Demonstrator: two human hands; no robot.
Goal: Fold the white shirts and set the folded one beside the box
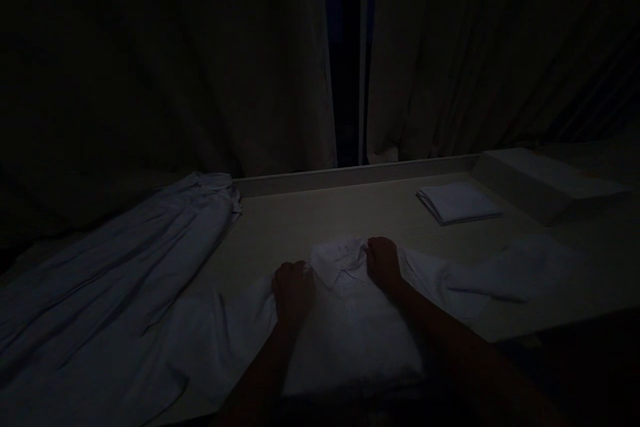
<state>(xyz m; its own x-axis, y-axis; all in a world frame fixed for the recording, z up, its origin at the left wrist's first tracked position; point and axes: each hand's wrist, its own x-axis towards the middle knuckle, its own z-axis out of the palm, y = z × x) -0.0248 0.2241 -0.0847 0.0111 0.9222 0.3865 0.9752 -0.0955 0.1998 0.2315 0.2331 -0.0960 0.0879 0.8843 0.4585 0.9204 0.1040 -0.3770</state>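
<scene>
A white collared shirt lies front side up on the table, its collar towards the far side and its sleeves spread out left and right. My left hand is closed on the cloth at the shoulder just left of the collar. On the other side of the collar, my right hand pinches the fabric with bent fingers. The lower end of the shirt fades into shadow at the near table edge. The light is very dim, so fine details are hard to see.
Loose white garments are heaped along the left of the table. A folded white cloth lies at the back right, beside a pale raised block. A low rim runs along the back, with dark curtains behind it.
</scene>
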